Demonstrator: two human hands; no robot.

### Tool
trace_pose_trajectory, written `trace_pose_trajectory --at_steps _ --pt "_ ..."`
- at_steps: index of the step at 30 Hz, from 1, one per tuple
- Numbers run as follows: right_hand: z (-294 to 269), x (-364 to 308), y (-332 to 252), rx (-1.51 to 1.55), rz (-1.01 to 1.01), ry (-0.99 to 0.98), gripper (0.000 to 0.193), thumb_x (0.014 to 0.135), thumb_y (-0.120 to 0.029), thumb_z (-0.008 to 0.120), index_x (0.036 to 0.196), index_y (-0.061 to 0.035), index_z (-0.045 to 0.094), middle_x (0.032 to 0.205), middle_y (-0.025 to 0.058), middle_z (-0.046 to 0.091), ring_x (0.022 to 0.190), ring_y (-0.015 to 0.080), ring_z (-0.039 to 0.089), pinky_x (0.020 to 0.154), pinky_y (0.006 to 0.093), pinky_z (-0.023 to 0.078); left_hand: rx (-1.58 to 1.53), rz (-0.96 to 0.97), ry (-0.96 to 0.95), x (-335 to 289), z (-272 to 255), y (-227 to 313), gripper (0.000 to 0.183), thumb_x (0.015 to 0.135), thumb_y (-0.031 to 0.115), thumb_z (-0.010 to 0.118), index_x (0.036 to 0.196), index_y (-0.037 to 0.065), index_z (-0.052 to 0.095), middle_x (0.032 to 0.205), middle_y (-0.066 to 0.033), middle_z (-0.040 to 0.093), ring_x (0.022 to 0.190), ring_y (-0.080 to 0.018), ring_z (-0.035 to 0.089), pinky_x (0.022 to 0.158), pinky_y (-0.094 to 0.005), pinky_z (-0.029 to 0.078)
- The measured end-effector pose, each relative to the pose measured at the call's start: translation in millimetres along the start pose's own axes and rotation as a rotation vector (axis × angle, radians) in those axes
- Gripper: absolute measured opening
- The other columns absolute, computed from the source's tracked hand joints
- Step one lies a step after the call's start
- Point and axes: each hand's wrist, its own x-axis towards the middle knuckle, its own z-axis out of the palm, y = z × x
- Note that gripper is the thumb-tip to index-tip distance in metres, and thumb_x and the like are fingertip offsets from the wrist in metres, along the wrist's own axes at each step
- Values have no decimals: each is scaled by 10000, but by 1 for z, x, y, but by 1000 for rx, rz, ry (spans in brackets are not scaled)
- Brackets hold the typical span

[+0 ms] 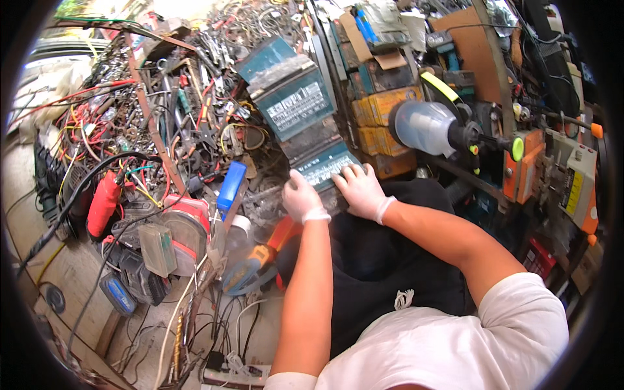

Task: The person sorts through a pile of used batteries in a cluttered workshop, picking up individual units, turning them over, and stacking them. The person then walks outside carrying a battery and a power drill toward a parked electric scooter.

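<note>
Tools (192, 110) heaped left, translucent canister (422, 128) right, teal case (299, 107) between

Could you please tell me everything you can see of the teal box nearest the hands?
The teal box has a dusty-looking grey face and, nearer the person, a teal face with white printing. It sits at a slant, a similar teal box beyond it. The left hand is at its left end; the right hand touches its right part. Its material is unclear.

White shirt (520, 312), black trousers (416, 266) and pale gloves (303, 200) are worn.
</note>
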Motion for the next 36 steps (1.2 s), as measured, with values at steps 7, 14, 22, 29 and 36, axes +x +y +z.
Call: trace_pose_trajectory --at_steps 7,14,22,29,36 --pt "4 -1 2 15 -35 13 809 633 -292 855 1367 -83 587 1212 120 599 1202 329 556 1002 551 415 -591 138 -47 0 2 -20 561 1058 501 586 1002 -43 708 936 -62 716 860 -152 626 835 -326 499" --pt "-11 28 28 139 -144 187 707 629 -290 839 1268 -86 614 1195 132 615 1137 335 611 890 498 517 -788 216 -305 43 -21 6 599 1071 559 472 1124 13 713 1172 -104 715 1129 -226 617 979 -348 468" --pt "-11 23 46 196 -200 227 953 600 -431 924 1386 -32 562 1268 149 609 1239 341 585 1000 449 541 -860 479 -478 29 -21 -53 618 1115 523 404 1239 -16 680 1220 -108 684 1114 -205 647 1054 -348 487" --pt "10 11 54 289 -220 393 1075 625 -384 953 1497 3 459 1398 197 553 1316 370 527 1077 426 494 -912 592 -274 21 -2 -58 634 1125 505 359 1170 -22 709 1124 -72 687 1040 -158 616 998 -315 469" --pt "17 -37 17 125 -263 660 905 714 -351 875 1464 0 510 1492 194 526 1432 362 457 1206 534 297 -920 632 -244 27 4 -60 689 1118 546 347 1125 -28 727 1066 -65 705 978 -140 624 952 -291 491"
